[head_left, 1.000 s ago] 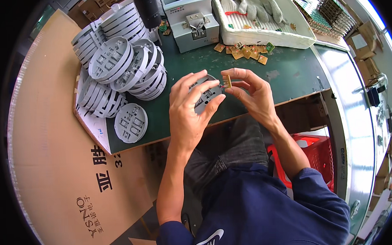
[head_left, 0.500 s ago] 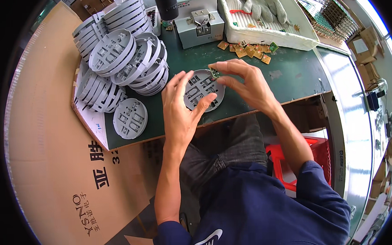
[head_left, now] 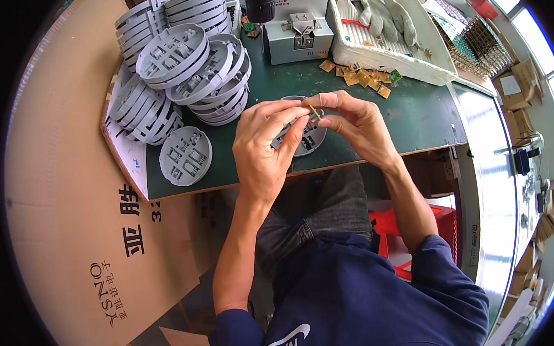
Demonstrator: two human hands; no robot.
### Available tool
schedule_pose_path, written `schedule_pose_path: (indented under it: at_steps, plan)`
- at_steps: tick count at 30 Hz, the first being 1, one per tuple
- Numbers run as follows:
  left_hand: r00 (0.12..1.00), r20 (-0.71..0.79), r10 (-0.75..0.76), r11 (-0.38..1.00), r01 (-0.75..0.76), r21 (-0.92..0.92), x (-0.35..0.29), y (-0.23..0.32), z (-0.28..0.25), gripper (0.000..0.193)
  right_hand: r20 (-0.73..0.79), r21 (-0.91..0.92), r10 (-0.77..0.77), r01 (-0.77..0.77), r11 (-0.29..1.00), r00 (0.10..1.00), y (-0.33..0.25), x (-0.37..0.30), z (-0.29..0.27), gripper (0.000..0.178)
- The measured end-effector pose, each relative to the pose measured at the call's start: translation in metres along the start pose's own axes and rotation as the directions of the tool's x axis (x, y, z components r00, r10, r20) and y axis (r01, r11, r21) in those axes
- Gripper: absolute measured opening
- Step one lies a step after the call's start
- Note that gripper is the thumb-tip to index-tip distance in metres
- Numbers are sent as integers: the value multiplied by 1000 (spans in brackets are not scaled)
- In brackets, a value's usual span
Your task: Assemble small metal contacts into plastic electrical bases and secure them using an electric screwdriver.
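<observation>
A small circuit board (head_left: 315, 112) is held edge-on between the thumb and fingertips of my right hand (head_left: 362, 126). My left hand (head_left: 262, 144) meets it from the other side, its thumb and fingertips closed at the board's component face. What exactly the left fingertips pinch there is partly hidden. Beneath both hands a round grey plastic housing (head_left: 304, 146) lies on the green bench, its moulded slots facing up and its left part covered by my fingers. To the left rests another such housing (head_left: 186, 156), apart from my hands.
Stacked grey housings (head_left: 174, 54) fill the bench's left end. A metal fixture box (head_left: 298, 39) stands at the back beside a dark cylinder (head_left: 261, 5). Several loose boards (head_left: 364, 78) lie before a white foam tray (head_left: 429, 70) with gloves (head_left: 386, 18). A red stool (head_left: 389, 230) is below.
My left hand has moved right and its fingers have closed in at the circuit board. The board has turned edge-on in my right hand. The whole view has shifted slightly.
</observation>
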State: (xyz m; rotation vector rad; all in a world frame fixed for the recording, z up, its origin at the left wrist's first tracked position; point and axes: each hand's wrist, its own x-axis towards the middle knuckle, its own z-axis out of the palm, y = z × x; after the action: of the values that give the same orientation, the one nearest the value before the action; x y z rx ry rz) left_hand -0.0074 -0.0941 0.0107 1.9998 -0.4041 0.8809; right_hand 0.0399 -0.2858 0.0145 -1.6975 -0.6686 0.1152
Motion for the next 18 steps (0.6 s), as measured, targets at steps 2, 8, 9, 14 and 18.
schedule_pose_path:
  at_steps: [2, 8, 9, 14, 18]
  plan:
    - [1000, -8, 15, 999, -15, 34, -1, 0, -1, 14, 22, -7, 0, 0, 1000, 1000, -3, 0, -1, 32]
    - [999, 31, -15, 997, 12, 78, -5, -4, -4, 24, 20, -102, -38, 40, 994, 999, -2, 4, -2, 32]
    - [997, 52, -57, 995, 52, 87, -7, -5, -3, 34, -8, -144, -26, 25, 989, 1000, -1, 8, -2, 32]
    - [968, 97, -230, 939, 195, 285, -31, -7, 3, 99, 49, -563, -221, 210, 800, 974, 1, 37, -5, 34]
    - [971, 100, -219, 901, 162, 403, -36, -7, 21, 106, 213, -587, -295, 363, 724, 931, 16, 54, -1, 31]
